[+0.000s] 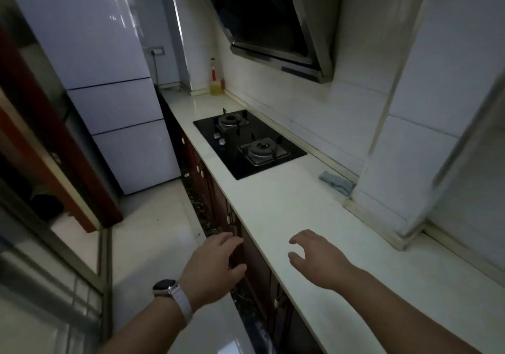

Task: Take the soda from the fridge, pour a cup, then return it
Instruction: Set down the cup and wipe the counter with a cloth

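Observation:
A tall white fridge stands at the far left end of the kitchen, all its doors closed. No soda and no cup are in view. My left hand, with a watch on its wrist, hangs in front of the dark cabinets below the counter edge, fingers relaxed and holding nothing. My right hand hovers over the near part of the white counter, fingers loosely spread and empty.
A black two-burner gas hob is set in the counter, under a range hood. An oil bottle stands in the far corner. A grey cloth lies by the wall. A brown door frame is at left, beside the tiled floor.

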Demonstrator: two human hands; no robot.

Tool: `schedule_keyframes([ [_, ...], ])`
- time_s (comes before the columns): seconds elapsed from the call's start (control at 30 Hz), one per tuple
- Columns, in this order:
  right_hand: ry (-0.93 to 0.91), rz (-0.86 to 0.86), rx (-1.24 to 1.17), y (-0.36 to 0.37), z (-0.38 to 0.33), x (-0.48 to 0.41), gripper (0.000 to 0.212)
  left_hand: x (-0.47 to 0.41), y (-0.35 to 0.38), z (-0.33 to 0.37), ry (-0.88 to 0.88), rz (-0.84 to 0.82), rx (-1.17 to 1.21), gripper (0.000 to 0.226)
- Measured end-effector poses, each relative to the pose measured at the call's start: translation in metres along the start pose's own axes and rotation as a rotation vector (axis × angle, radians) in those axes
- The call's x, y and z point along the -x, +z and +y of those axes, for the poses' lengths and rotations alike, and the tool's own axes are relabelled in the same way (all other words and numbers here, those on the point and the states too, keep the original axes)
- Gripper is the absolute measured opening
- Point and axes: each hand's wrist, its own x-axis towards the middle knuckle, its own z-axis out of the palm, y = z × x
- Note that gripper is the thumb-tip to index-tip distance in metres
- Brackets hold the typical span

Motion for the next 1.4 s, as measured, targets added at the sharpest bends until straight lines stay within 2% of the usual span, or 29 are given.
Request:
schedule_keyframes([
  [0.27, -0.026, -0.022, -0.079, -0.001, 0.018, -0.125, 0.048, -0.135, -0.015, -0.025, -0.004, -0.098, -0.067, 0.062],
  [0.57, 0.102, 0.016, -0.111, -0.045, 0.079, -0.190, 0.049, -0.263, -0.017, -0.010, 0.136, -0.156, -0.057, 0.063],
  [0.67, 0.147, 0.028, -0.101, -0.056, 0.097, -0.200, 0.050, -0.297, -0.011, 0.001, 0.189, -0.186, -0.045, 0.073],
  [0.73, 0.195, 0.040, -0.098, -0.062, 0.111, -0.205, 0.049, -0.322, -0.004, 0.009, 0.231, -0.199, -0.047, 0.081],
  [0.87, 0.301, 0.044, -0.103, -0.066, 0.132, -0.213, 0.049, -0.368, 0.020, 0.021, 0.333, -0.268, -0.045, 0.064],
  [1.2, 0.613, 0.018, -0.072, -0.050, 0.165, -0.263, 0.054, -0.487, 0.091, 0.032, 0.592, -0.434, 0.050, 0.057],
  [1.4, 0.787, -0.004, -0.072, -0.036, 0.181, -0.303, 0.061, -0.558, 0.128, 0.033, 0.690, -0.513, 0.064, 0.059],
])
